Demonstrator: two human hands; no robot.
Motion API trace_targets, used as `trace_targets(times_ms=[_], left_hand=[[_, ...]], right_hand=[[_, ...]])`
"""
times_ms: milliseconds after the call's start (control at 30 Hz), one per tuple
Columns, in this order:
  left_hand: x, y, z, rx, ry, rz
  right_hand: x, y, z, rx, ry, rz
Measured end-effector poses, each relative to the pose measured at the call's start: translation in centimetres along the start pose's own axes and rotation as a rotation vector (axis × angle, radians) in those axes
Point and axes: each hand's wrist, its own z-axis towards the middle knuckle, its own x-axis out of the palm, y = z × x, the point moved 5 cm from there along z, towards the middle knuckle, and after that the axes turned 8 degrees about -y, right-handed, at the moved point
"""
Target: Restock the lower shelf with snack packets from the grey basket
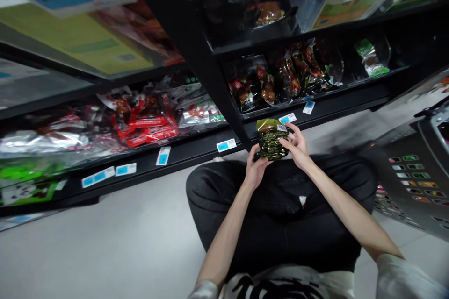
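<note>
Black store shelving [196, 42], pale floor [140, 224]. Left hand [255, 168] and right hand [297, 147] close on opposite sides of a green-and-black packet [271, 142], held above dark trousers [280, 224], near the bottom shelf; grey perforated basket [382, 142] at right.

On the bottom shelf [191, 153], left of a black upright [210, 74]: silver packets [59, 136] toward the left end, red packets [145, 121] nearer the upright, a green packet with a panda-like picture [31, 191] by the front-left corner. Right of the upright: dark glossy packets [301, 70], then a green-and-white packet [372, 58]. Along the front edge, price tags [226, 145]. Near the right end, a gray slotted basket [423, 142].
</note>
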Motion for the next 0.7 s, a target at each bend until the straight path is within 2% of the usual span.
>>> trace_targets(times_ms=[200,333,500,700], left_hand=[[-0.7,-0.7,0.2,0.198,-0.019,0.096],[-1.7,-1.1,0.8,0.287,-0.134,0.163],[-2.2,-0.9,1.0,0.29,-0.216,0.227],[-1.7,-1.4,0.7,0.264,-0.235,0.22]], right_hand=[[0.8,2.0,-1.0,-0.068,0.138,-0.097],[1.4,2.3,-1.9,-0.059,0.233,-0.197],[1.5,1.3,-1.8,-0.073,0.185,-0.291],[1.3,0.7,-1.5,-0.115,0.126,-0.387]])
